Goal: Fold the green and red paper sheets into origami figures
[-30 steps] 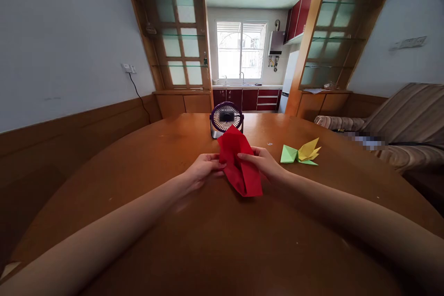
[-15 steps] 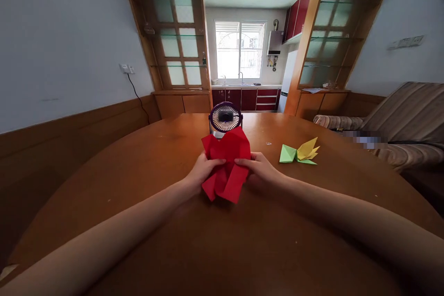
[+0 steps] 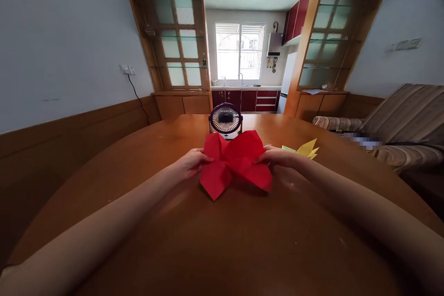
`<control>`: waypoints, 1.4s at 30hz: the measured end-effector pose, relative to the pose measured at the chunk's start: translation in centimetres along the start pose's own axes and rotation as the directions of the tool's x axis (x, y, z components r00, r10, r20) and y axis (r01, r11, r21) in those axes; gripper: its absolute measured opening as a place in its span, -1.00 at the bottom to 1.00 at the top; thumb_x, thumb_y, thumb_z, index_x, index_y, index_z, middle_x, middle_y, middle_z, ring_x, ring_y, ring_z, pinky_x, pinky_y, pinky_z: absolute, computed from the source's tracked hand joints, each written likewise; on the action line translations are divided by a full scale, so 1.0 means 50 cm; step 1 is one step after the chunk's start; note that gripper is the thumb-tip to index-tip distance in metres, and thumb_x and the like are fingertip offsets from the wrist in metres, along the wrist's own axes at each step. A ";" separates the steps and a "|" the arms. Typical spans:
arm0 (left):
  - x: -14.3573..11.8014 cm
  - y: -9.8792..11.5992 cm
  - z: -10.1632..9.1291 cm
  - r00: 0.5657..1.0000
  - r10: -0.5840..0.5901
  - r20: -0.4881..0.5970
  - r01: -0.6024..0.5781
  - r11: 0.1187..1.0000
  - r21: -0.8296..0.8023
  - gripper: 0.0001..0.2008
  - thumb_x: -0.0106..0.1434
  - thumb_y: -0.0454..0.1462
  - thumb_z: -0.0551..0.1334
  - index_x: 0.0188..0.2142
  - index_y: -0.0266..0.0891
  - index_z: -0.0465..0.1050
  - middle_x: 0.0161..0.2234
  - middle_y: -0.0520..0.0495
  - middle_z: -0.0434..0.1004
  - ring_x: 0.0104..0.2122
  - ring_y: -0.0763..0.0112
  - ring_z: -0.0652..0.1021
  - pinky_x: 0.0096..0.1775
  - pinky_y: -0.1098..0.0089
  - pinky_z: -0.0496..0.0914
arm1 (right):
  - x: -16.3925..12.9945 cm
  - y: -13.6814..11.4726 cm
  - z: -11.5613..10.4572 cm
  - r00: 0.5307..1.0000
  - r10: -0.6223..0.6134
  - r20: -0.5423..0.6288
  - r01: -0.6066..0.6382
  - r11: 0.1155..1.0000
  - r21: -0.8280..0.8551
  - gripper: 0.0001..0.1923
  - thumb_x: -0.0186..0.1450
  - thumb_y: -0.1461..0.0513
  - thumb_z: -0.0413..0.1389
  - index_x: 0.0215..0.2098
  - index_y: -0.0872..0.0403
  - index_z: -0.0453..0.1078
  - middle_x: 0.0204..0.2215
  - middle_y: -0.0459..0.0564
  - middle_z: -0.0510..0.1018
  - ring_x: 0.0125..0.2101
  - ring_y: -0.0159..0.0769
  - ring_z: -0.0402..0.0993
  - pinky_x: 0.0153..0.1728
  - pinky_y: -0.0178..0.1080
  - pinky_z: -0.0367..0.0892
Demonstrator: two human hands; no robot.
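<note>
A folded red paper flower [image 3: 239, 164] is spread between my two hands, its broad petals opened out above the wooden table. My left hand [image 3: 194, 161] pinches its left side, thumb on top and fingers underneath. On the opposite side, my right hand [image 3: 277, 155] grips the paper in the same way, its fingers partly hidden below. Just behind the paper stands a small dark purple fan [image 3: 226, 119]. A yellow and green folded paper piece [image 3: 307, 148] lies to the right, partly covered by my right forearm.
The brown wooden table [image 3: 222, 245] has a rounded edge. A striped armchair [image 3: 412, 125] stands beyond its right side. Against the left wall, a black cord hangs from a socket [image 3: 127, 70]. Past the table, an opening leads to a kitchen with red cabinets [image 3: 249, 100].
My hands have moved apart, and the red paper has opened from a narrower, bunched shape into wide petals. My right forearm now covers part of the yellow and green paper piece.
</note>
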State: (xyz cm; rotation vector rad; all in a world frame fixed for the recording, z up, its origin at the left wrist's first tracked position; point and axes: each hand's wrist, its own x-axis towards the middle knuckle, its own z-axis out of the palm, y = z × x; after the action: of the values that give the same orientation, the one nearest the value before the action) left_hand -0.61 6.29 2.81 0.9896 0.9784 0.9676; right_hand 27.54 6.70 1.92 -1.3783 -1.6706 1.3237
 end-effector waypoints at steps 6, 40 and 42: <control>-0.008 -0.030 0.018 1.000 0.021 0.015 -0.021 1.000 -0.022 -0.76 -0.13 -0.52 0.34 -0.40 -0.36 0.50 -0.43 -0.15 0.63 -0.45 0.19 0.63 -0.37 0.32 0.54 | 0.001 -0.001 0.063 0.926 -0.346 -0.153 0.334 0.937 -0.101 -0.31 -0.14 0.38 0.26 0.00 0.05 0.35 -0.23 -0.06 0.55 -0.26 -0.25 0.46 -0.26 -0.28 0.37; -0.067 0.022 -0.136 0.904 0.408 -0.128 -0.046 0.391 0.919 -0.20 -0.08 -0.19 0.48 0.16 -0.29 0.32 0.06 -0.40 0.45 0.01 -0.21 0.49 -0.06 0.06 0.42 | -0.019 0.025 0.081 0.857 -0.475 -0.198 0.185 0.644 -0.742 -0.17 0.20 0.08 0.23 0.34 0.02 0.00 -0.16 0.16 0.56 -0.13 0.01 0.50 -0.08 -0.03 0.33; -0.082 0.027 -0.140 0.858 0.514 -0.010 -0.013 0.042 0.999 -0.14 0.04 -0.24 0.41 0.29 -0.25 0.13 0.22 -0.46 0.23 0.14 -0.31 0.34 0.05 -0.09 0.29 | -0.027 0.026 0.103 0.812 -0.581 -0.052 0.263 0.444 -0.857 -0.26 0.28 0.10 0.14 0.35 -0.04 -0.01 0.10 0.22 0.40 0.08 0.07 0.35 0.07 0.05 0.23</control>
State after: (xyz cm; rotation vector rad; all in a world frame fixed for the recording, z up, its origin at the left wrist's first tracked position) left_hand -8.57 4.24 3.19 2.3361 1.9634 0.6796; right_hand 23.78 3.74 -0.79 -1.3537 -2.2789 -0.1115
